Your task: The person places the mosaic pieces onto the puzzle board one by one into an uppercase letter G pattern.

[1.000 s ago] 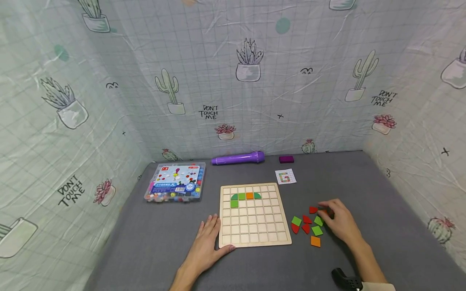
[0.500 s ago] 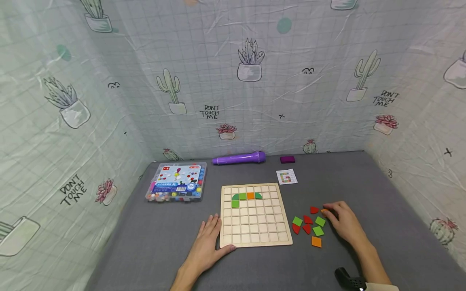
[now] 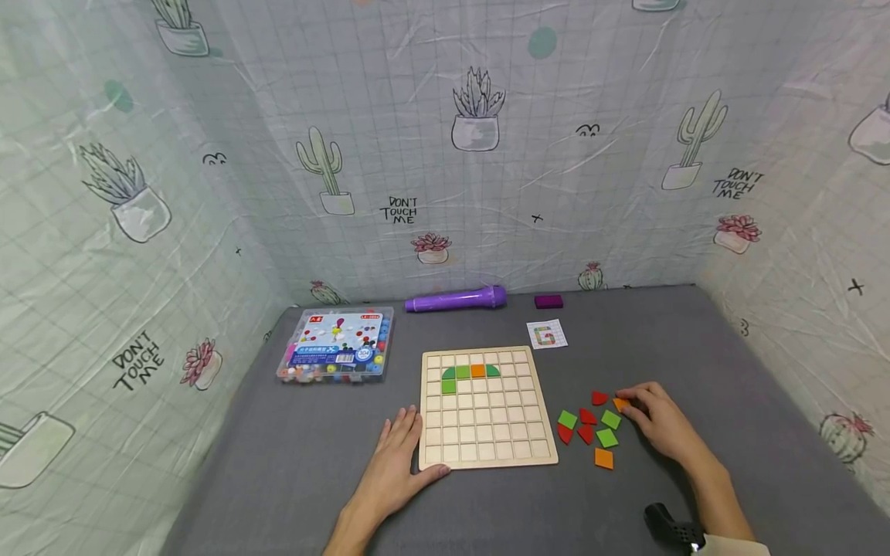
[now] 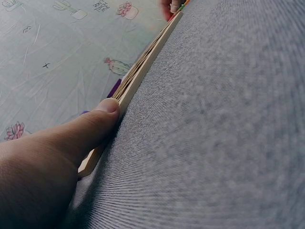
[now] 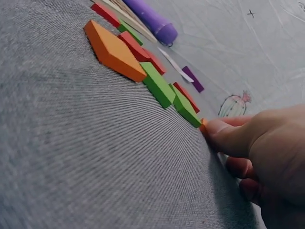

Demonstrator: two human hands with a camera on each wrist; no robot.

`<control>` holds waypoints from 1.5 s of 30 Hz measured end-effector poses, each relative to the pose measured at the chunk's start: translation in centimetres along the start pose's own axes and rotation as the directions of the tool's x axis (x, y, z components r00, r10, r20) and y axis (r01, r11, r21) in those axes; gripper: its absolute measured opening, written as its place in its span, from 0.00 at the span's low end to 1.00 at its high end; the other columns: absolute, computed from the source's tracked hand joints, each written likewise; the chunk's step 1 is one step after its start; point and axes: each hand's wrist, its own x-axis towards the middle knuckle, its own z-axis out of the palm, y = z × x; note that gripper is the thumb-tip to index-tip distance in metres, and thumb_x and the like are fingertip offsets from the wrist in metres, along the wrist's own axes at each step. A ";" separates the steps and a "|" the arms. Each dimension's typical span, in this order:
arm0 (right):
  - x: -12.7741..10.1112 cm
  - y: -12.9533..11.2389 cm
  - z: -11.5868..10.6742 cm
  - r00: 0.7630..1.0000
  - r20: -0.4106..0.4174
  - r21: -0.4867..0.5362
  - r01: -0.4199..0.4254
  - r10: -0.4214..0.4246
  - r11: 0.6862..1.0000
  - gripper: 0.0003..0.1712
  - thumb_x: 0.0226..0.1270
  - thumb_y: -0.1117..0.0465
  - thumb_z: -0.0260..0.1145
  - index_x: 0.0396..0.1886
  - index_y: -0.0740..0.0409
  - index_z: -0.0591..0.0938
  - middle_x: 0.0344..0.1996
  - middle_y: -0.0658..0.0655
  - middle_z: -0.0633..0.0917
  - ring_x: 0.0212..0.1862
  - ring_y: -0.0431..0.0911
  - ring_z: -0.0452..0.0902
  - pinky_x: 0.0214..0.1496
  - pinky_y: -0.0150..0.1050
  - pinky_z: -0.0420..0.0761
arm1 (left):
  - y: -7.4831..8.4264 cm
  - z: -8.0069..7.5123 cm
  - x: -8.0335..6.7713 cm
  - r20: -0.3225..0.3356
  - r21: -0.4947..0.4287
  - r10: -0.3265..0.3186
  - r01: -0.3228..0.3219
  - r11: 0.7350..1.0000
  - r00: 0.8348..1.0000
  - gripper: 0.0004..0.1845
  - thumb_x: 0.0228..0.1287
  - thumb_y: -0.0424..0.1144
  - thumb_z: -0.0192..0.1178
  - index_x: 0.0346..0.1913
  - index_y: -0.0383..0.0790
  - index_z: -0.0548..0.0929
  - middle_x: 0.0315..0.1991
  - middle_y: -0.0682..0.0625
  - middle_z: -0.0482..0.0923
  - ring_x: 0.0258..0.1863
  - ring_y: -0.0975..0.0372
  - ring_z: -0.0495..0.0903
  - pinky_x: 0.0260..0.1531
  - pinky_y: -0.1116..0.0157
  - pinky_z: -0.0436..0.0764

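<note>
My left hand point(image 3: 391, 469) rests at the lower left corner of a square wooden grid board point(image 3: 492, 434), fingers straight along its left side. In the left wrist view, its thumb point(image 4: 108, 106) touches the board's edge. Green and orange pieces form a short row near the board's top, with a green square point(image 3: 448, 386) below its left end. To the right of the board, my right hand point(image 3: 664, 426) pinches an orange tile point(image 3: 619, 404) between thumb and index finger, down at the table. Its other fingers curl beneath in the right wrist view, and the tile is mostly hidden there.
Several red pieces point(image 3: 587, 416) and green squares point(image 3: 607, 438) lie beside the board, with another orange square point(image 3: 604, 459). Behind are a pattern card point(image 3: 547, 334), a purple microphone-shaped thing point(image 3: 455, 299), a dark purple block point(image 3: 548, 302) and a clear bead box point(image 3: 336, 345).
My right hand has shifted slightly right, and the orange tile at its fingertips shows more than before. My left hand and the board stay put; the head view has moved a little.
</note>
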 end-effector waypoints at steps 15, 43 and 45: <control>0.5 -0.2 -0.3 0.996 -0.012 0.051 -0.091 0.091 0.995 0.10 0.69 0.63 0.68 0.47 0.58 0.80 0.35 0.52 0.84 0.33 0.36 0.76 0.34 0.35 0.76 | 0.1 -0.1 -0.1 -0.010 0.013 0.009 -0.009 1.000 1.000 0.55 0.59 0.73 0.58 0.77 0.36 0.61 0.80 0.41 0.55 0.81 0.49 0.50 0.80 0.46 0.50; 6.1 -7.0 1.6 0.997 0.072 0.150 -0.030 0.019 0.988 0.10 0.73 0.60 0.65 0.48 0.61 0.83 0.35 0.54 0.84 0.31 0.41 0.71 0.29 0.30 0.74 | 0.1 -0.1 -0.1 -0.021 0.015 0.013 -0.012 1.000 1.000 0.54 0.59 0.72 0.58 0.77 0.35 0.61 0.79 0.41 0.55 0.81 0.49 0.51 0.80 0.46 0.50; 6.5 -7.6 2.0 0.997 0.075 0.166 -0.017 0.005 0.986 0.10 0.73 0.60 0.65 0.48 0.60 0.83 0.35 0.53 0.84 0.31 0.41 0.71 0.29 0.30 0.74 | 0.1 -0.1 -0.1 -0.020 0.016 0.013 -0.013 1.000 1.000 0.54 0.59 0.73 0.58 0.77 0.35 0.61 0.79 0.41 0.55 0.81 0.49 0.51 0.80 0.46 0.50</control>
